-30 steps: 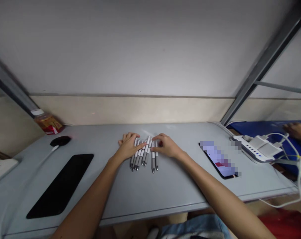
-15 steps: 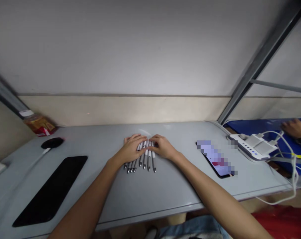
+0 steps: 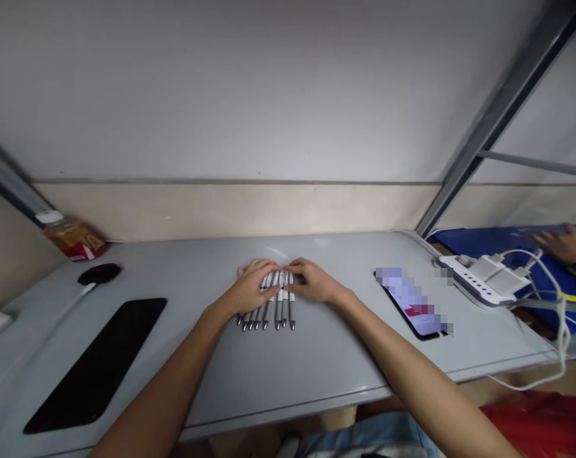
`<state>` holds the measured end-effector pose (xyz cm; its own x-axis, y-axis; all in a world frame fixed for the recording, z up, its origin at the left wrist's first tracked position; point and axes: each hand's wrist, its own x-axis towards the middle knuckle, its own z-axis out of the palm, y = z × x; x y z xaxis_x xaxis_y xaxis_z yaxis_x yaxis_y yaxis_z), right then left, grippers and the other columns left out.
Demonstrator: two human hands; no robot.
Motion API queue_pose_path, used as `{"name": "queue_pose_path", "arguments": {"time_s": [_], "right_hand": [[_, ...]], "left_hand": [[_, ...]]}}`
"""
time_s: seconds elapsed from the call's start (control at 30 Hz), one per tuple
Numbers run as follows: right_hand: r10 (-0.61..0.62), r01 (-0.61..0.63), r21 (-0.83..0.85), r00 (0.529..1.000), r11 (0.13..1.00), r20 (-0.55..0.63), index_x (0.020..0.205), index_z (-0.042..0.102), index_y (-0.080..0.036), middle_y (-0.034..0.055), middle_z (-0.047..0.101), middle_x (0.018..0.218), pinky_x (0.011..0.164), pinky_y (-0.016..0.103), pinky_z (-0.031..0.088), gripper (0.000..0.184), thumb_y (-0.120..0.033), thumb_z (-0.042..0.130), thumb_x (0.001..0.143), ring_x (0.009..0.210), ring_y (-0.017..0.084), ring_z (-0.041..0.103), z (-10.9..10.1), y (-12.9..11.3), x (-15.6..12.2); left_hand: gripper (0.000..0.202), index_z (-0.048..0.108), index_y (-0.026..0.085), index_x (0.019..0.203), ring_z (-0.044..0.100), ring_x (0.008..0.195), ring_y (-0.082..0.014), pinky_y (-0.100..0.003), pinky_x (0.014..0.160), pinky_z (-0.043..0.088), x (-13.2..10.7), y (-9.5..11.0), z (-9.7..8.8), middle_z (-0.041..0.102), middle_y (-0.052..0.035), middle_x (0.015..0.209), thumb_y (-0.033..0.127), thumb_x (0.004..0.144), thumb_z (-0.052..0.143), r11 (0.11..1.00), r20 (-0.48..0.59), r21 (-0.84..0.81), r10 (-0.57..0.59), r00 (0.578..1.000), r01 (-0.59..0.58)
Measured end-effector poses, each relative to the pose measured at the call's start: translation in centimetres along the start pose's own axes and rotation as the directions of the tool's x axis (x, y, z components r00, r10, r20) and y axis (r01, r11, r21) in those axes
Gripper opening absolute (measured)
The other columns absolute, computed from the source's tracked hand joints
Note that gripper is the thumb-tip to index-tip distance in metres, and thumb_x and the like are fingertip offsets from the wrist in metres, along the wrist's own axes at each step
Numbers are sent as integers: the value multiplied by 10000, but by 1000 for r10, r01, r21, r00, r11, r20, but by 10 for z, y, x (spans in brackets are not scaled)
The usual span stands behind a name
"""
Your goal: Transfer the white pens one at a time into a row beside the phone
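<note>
Several grey-and-white pens (image 3: 285,308) lie side by side on the desk, silver tips toward me. My left hand (image 3: 252,286) curves over the left part of the row, its thumb and fingertips closed on the pens and covering their upper parts. On the other side my right hand (image 3: 311,280) has its thumb and fingers around the right-hand pens. The fingertips of both hands almost meet at the middle of the row. A small gap parts the left pens from the right ones at their tips.
A black phone-shaped slab (image 3: 100,362) lies on the desk (image 3: 269,381) at left, near a black round pad (image 3: 98,274) with a cable and a bottle (image 3: 73,236). At right are a phone (image 3: 412,305) and a white power strip (image 3: 481,280). Another person's hand (image 3: 562,243) is beyond.
One pen from the middle has shifted left, against the left group. The right-hand pens have moved slightly left and sit closer together. Both hands stay in nearly the same place.
</note>
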<state>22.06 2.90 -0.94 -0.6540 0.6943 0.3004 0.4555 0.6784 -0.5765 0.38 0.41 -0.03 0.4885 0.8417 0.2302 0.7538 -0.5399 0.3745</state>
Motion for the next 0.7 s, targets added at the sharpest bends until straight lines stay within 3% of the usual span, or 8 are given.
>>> {"name": "queue_pose_path", "arguments": {"time_s": [0.27, 0.43, 0.7], "right_hand": [[28, -28, -43, 1000, 999, -8, 1300, 559, -242, 112, 547, 1159, 947, 362, 414, 479, -322, 641, 835, 1048, 212, 532, 4, -2, 0], [17, -19, -74, 999, 997, -36, 1281, 568, -188, 129, 572, 1149, 947, 363, 402, 457, -339, 621, 853, 1074, 224, 526, 7, -6, 0], [-1, -7, -82, 995, 997, -103, 1218, 592, -149, 132, 610, 1133, 947, 359, 391, 431, -335, 645, 832, 1066, 217, 529, 15, -7, 2]], "left_hand": [[474, 523, 306, 1164, 446, 1181, -267, -437, 963, 317, 0, 0, 2, 536, -30, 1267, 566, 775, 598, 998, 12, -37, -44, 999, 45], [418, 516, 302, 1169, 448, 1179, -258, -429, 953, 319, -1, 1, 4, 533, -34, 1273, 557, 837, 513, 999, -2, -21, -46, 999, 46], [500, 497, 304, 1206, 437, 1203, -267, -434, 978, 298, -2, -2, 3, 516, -40, 1308, 581, 795, 561, 999, 15, -3, -48, 999, 48]]}}
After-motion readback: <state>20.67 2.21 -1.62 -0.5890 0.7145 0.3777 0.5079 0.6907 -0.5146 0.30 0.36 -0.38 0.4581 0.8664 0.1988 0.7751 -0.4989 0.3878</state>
